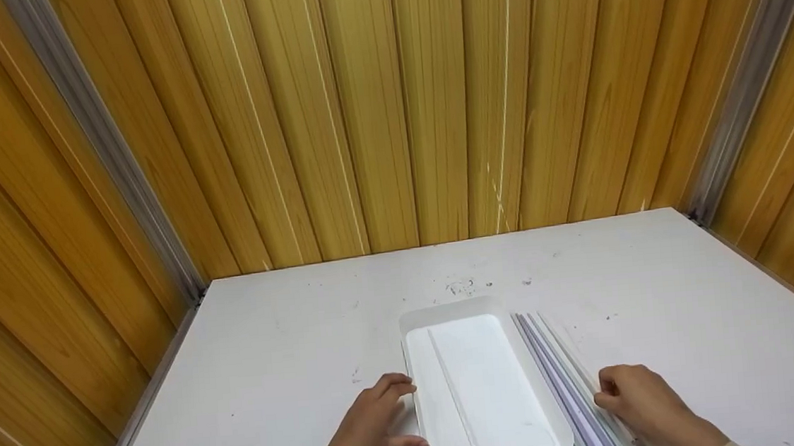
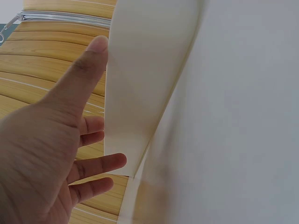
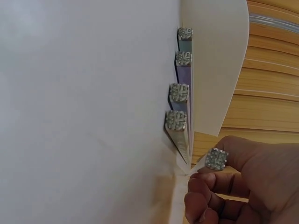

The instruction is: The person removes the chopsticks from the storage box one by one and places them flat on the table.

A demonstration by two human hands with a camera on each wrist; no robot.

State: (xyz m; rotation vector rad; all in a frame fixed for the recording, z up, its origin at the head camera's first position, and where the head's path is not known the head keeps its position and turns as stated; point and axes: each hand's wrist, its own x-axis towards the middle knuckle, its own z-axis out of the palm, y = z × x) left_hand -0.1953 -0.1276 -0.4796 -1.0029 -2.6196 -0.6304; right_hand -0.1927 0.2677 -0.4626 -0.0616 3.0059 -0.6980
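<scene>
A white rectangular tray [image 1: 496, 385] sits near the front of the table, with a thin white stick [image 1: 452, 389] lying lengthwise inside. My left hand [image 1: 377, 423] is at its left wall [image 2: 145, 79], fingers loosely extended, thumb tip against the rim. Several long chopsticks [image 1: 558, 373], green, purple and pale, lie side by side along the tray's right. Their square silvery ends [image 3: 179, 92] point toward me. My right hand [image 1: 641, 395] pinches a pale chopstick [image 3: 216, 159] near its end, right of the row.
The white table [image 1: 291, 323] has small dark marks [image 1: 462, 287] behind the tray. Wood-patterned panels [image 1: 374, 111] rise at the back and both sides, joined by metal corner posts [image 1: 114, 139].
</scene>
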